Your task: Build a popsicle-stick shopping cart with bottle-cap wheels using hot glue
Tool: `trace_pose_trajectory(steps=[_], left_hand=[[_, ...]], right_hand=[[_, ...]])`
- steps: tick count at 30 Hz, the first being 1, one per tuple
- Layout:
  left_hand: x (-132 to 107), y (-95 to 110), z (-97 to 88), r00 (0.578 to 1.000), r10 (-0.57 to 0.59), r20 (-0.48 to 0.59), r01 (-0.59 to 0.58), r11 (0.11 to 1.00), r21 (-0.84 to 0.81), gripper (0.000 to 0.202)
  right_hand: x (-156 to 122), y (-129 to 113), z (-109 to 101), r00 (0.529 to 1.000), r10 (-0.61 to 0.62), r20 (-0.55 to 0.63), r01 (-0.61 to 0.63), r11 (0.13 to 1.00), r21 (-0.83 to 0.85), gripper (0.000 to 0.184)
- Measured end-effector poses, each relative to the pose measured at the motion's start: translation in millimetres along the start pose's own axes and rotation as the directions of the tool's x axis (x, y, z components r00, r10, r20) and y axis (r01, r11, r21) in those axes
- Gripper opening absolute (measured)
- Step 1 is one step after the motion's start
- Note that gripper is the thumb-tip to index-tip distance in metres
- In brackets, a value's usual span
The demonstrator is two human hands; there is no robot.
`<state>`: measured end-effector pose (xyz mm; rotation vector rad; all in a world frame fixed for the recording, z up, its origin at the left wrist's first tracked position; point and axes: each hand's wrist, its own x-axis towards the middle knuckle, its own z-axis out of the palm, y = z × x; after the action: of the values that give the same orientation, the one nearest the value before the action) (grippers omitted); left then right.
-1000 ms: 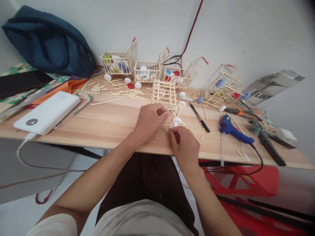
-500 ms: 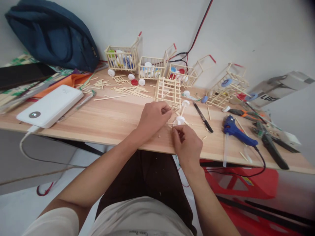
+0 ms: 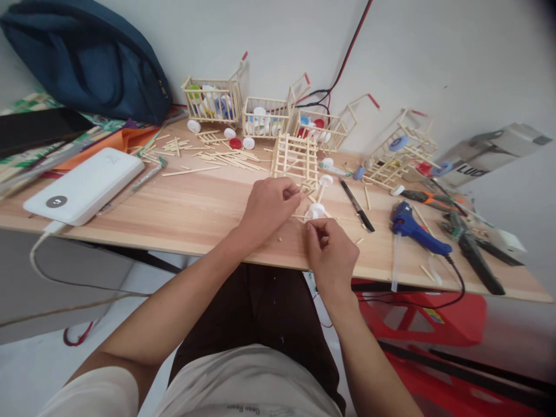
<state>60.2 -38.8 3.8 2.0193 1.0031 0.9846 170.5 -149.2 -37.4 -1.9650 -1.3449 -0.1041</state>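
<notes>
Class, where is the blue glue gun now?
In the head view, the blue glue gun lies right of the right hand, between the black pen and the black-handled tool.

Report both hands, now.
Left hand: fingers pinched closed near the slatted stick frame; cannot tell if anything is held.
Right hand: fingers curled closed by the white caps; any held piece is hidden.

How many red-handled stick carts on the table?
4. Left cart, middle cart, right cart along the wall; fourth cart farther right, beyond the blue glue gun. Slatted frame near the left hand excluded: no handle visible. None looks hidden.
</notes>
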Motion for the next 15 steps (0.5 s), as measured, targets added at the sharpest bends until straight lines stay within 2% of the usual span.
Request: trace_pose_trajectory(steps=[8, 15], left_hand=[[-1.2, 2.3, -1.2, 1.0, 0.001, -0.008, -0.001, 1.0, 0.004, 0.013], [-0.2, -0.3, -0.1, 1.0, 0.0, -0.011, 0.001, 1.0, 0.003, 0.012]], right_hand=[[-0.1, -1.0, -0.9, 0.999, 0.013, 0.034, -0.013, 1.0, -0.008, 0.017], [-1.8, 1.6, -1.4, 0.999, 0.032, -0.01, -0.031, 0.999, 0.036, 0.014]])
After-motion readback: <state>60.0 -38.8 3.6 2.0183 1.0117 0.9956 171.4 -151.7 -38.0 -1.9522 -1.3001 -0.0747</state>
